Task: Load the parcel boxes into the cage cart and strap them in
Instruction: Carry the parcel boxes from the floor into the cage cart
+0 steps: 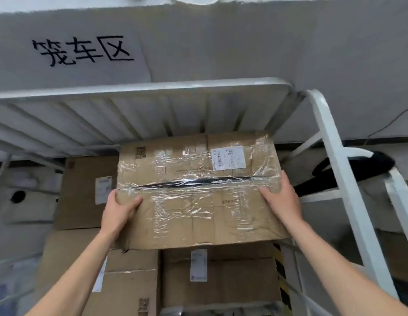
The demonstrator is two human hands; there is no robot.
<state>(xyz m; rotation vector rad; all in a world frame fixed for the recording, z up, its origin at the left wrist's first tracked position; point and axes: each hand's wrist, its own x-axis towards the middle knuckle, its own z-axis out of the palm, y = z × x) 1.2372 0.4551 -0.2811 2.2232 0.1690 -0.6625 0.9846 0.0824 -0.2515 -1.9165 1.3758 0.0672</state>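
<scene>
Left hand (120, 207) at seven o'clock and right hand (281, 198) at four grip the taped box (198, 190) by its sides, above other boxes (219, 277) inside the cart (139, 90).

A single head-worn view looks forward and steeply down, close over the cage cart (221, 87) against a grey wall (244, 42) (wide-angle, edges bowed).
</scene>
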